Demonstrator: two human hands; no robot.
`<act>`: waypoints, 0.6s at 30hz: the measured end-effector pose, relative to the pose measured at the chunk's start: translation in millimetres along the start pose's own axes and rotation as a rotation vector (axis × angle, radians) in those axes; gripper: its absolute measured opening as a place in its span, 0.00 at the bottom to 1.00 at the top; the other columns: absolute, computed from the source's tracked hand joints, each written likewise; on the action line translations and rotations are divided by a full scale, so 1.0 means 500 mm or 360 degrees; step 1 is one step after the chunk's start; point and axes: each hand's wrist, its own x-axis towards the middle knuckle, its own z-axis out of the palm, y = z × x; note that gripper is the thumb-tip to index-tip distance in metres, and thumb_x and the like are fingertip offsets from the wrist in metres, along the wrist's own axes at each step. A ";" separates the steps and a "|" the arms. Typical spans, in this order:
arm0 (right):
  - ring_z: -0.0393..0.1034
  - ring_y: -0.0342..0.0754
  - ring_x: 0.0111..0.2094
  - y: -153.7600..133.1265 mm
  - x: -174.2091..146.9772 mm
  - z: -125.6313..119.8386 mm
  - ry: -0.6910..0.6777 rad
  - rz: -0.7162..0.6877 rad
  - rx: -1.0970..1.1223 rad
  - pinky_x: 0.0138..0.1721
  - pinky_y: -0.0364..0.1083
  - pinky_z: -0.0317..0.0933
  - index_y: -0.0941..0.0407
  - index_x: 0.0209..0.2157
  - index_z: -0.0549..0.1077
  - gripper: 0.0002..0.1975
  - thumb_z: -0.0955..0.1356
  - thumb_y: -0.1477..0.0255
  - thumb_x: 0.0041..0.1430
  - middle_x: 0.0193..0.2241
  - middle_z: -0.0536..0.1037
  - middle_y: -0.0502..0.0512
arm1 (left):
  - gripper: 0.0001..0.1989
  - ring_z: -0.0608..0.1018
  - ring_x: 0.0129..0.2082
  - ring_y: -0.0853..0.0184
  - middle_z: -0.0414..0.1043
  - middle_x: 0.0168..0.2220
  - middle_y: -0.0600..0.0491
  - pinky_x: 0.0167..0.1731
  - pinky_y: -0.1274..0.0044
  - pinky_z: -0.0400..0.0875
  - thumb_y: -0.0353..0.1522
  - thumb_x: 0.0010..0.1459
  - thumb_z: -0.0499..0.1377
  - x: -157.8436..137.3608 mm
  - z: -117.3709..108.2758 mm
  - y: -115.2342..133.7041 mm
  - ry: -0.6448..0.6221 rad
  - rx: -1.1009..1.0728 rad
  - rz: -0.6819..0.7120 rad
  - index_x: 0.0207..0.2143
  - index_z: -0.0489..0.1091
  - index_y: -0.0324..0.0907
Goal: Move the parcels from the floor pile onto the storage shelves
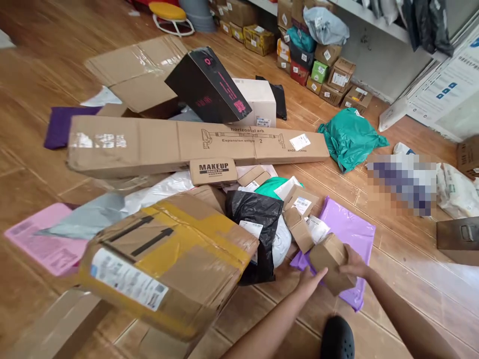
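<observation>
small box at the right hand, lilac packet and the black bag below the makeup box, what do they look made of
Small box: plain brown cardboard, matt, with flat faces and straight edges.
Lilac packet: probably thin plastic film, smooth with a slight sheen.
Black bag: likely plastic too, its wrinkles catching light.

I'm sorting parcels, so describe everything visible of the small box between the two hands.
The small box is plain brown, apparently cardboard, with flat faces and straight edges. It looks closed; no label shows on the faces in view. The right hand grips its right side, and the left hand is at its left. Behind it is a light purple bag; whether they touch is unclear.
</observation>
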 end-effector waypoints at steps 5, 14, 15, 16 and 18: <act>0.72 0.66 0.58 0.072 -0.055 0.017 -0.0472 -0.0121 0.1168 0.62 0.62 0.62 0.54 0.51 0.75 0.34 0.74 0.59 0.40 0.52 0.81 0.62 | 0.41 0.77 0.59 0.50 0.76 0.56 0.41 0.60 0.63 0.72 0.46 0.42 0.73 0.017 0.045 -0.015 -0.0120 -0.0340 0.0247 0.56 0.63 0.44; 0.63 0.67 0.68 0.101 0.012 0.034 -0.0785 -0.0230 0.1202 0.68 0.65 0.54 0.51 0.55 0.77 0.51 0.73 0.30 0.37 0.63 0.74 0.68 | 0.56 0.67 0.67 0.44 0.61 0.67 0.36 0.68 0.52 0.59 0.32 0.39 0.70 -0.127 -0.028 0.023 0.0120 0.0304 0.0804 0.69 0.47 0.44; 0.60 0.65 0.69 0.081 0.039 0.024 -0.0691 -0.0379 0.1162 0.68 0.65 0.53 0.49 0.59 0.74 0.52 0.70 0.28 0.41 0.66 0.70 0.66 | 0.56 0.66 0.67 0.43 0.61 0.66 0.37 0.67 0.51 0.59 0.30 0.38 0.71 -0.139 -0.055 0.016 0.0127 0.0623 0.0919 0.69 0.50 0.45; 0.59 0.64 0.70 0.054 0.065 0.018 -0.0603 -0.0513 0.1104 0.68 0.65 0.53 0.47 0.62 0.70 0.52 0.68 0.28 0.45 0.68 0.68 0.65 | 0.58 0.66 0.65 0.43 0.62 0.65 0.39 0.66 0.50 0.60 0.29 0.37 0.72 -0.151 -0.084 0.004 0.0085 0.0931 0.1009 0.70 0.52 0.47; 0.61 0.64 0.69 -0.015 0.113 0.029 -0.0464 -0.0670 0.0895 0.67 0.66 0.54 0.48 0.67 0.63 0.54 0.68 0.29 0.48 0.68 0.66 0.66 | 0.63 0.69 0.62 0.42 0.65 0.62 0.41 0.64 0.48 0.63 0.28 0.33 0.75 -0.174 -0.137 -0.031 -0.0101 0.1478 0.1112 0.72 0.53 0.52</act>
